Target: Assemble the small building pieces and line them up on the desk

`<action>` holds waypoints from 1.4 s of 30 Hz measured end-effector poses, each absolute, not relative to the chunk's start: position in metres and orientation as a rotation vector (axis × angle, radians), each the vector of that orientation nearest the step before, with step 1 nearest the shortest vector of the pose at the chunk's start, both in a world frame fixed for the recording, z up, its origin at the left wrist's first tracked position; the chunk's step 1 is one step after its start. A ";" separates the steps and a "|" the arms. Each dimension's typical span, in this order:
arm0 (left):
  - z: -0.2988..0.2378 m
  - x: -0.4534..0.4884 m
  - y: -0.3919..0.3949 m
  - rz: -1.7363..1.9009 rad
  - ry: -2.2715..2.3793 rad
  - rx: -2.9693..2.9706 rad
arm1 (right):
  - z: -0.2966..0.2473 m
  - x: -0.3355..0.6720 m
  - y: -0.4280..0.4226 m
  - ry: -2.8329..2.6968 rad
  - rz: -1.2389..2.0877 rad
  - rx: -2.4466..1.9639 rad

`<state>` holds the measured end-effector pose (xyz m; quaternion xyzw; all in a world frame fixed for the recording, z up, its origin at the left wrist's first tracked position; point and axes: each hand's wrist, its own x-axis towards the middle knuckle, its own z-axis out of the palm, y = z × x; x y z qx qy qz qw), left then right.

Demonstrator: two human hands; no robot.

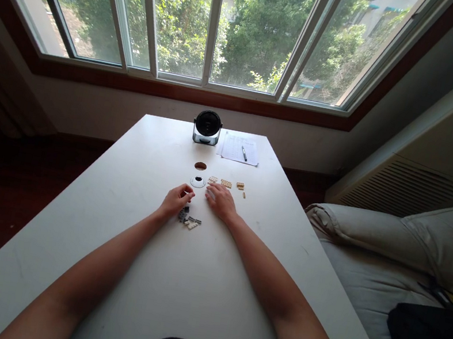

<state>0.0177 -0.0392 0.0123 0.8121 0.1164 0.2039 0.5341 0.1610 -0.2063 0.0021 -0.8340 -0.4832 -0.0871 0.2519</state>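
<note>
Our left hand [176, 200] hovers just above a small heap of grey and tan plastic building bricks [187, 218], right beside it. Our left fingers [187, 192] curl in narrowly, their tips pinched together; anything between them would be too small for us to make out. Our right hand [220, 202] lies on the white tabletop [137, 276], with its right fingers [212, 192] spread and holding nothing. Their tips sit just below a row of small tan plates [226, 183], with one tiny tan piece [243, 195] at the row's right end. The plates are studded or perforated, though the detail is too small to settle which, and their long axes run side to side across the tabletop. The heap is a jumble, its pieces pointing different ways. Between our hands and the far edge lie a round white disc with a black centre [197, 182], a small black fan [207, 127], and a sheet of paper [239, 149] with a pen [244, 153] on it.
</note>
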 end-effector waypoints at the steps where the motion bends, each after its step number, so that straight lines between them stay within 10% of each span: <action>1: 0.012 0.018 -0.039 0.485 0.280 1.935 | 0.002 0.161 -0.206 -1.309 -0.239 -2.277; 42: 0.011 0.017 -0.037 0.464 0.293 1.977 | 0.017 0.200 -0.246 -0.575 -0.440 -2.694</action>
